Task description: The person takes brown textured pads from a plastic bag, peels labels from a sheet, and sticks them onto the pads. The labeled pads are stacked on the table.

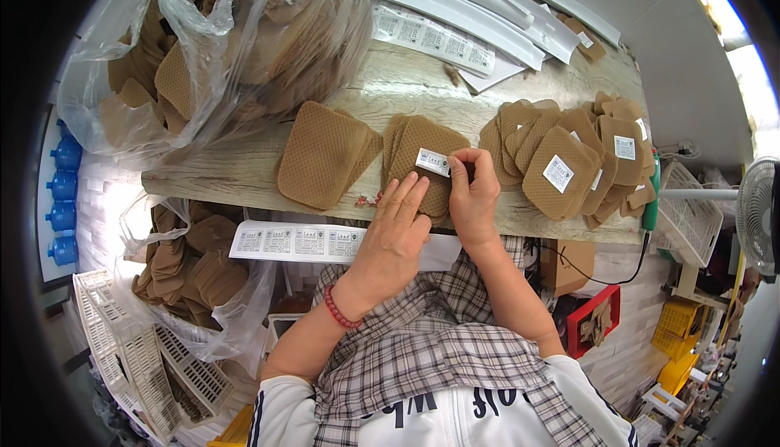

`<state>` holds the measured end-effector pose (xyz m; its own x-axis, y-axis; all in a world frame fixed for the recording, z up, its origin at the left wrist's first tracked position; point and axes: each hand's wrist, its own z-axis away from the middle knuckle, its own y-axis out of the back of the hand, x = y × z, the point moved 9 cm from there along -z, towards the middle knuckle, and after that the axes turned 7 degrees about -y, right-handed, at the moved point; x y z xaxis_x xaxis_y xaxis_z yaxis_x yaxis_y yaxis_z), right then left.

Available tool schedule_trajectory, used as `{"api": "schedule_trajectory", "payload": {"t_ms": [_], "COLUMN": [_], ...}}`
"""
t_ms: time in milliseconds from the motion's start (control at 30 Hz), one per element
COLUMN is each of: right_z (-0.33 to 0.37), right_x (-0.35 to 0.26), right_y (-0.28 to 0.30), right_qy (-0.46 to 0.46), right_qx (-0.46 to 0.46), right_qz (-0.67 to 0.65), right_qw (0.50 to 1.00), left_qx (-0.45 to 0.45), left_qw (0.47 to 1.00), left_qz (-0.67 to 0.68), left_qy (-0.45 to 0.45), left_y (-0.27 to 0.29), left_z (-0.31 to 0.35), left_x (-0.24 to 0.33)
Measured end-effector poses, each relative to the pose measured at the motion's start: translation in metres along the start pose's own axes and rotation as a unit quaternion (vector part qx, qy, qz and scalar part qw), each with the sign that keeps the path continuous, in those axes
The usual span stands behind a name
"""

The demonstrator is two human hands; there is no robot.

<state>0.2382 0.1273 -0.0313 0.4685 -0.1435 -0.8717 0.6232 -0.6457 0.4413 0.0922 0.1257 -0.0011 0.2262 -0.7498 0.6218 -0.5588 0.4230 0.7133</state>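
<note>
A brown textured pad (pixel 429 132) with rounded corners lies on a small stack in the middle of the table. On it sits a white printed label (pixel 431 160). My right hand (pixel 475 199) pinches the label's right end between thumb and forefinger. With its fingers stretched out, my left hand (pixel 392 240) rests on the pad just below the label. Beneath the left wrist, a white strip of labels (pixel 296 241) lies over my lap at the table's front edge. Another stack of bare pads (pixel 323 154) is to the left.
Labelled pads (pixel 561 172) pile up on the right of the wooden table (pixel 406 81). A plastic bag of pads (pixel 244 49) fills the back left; another bag (pixel 199 268) hangs below. Label sheets (pixel 439 36) lie at the back. A fan (pixel 756 215) stands far right.
</note>
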Motion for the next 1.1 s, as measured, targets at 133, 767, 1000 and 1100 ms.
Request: {"api": "schedule_trajectory", "payload": {"t_ms": [133,767,1000,1100], "right_z": [0.000,0.001,0.002,0.002], "right_x": [0.002,0.000,0.000,-0.009], "right_y": [-0.001,-0.002,-0.002,-0.001], "right_qy": [0.000,0.016,0.006,0.043], "right_qx": [-0.003,-0.004,-0.008,0.008], "right_qz": [0.009,0.025,0.017,0.065], "right_qw": [1.000,1.000,1.000,0.997], "left_qx": [-0.001,-0.030,-0.034,-0.033], "left_qw": [1.000,0.998,0.998,0.998], "left_qz": [0.009,-0.045,-0.050,-0.048], "left_qy": [0.003,0.011,0.015,0.018], "left_y": [0.002,0.002,-0.004,-0.005], "left_z": [-0.002,-0.009,-0.002,-0.002], "left_x": [0.001,0.003,0.000,-0.001]}}
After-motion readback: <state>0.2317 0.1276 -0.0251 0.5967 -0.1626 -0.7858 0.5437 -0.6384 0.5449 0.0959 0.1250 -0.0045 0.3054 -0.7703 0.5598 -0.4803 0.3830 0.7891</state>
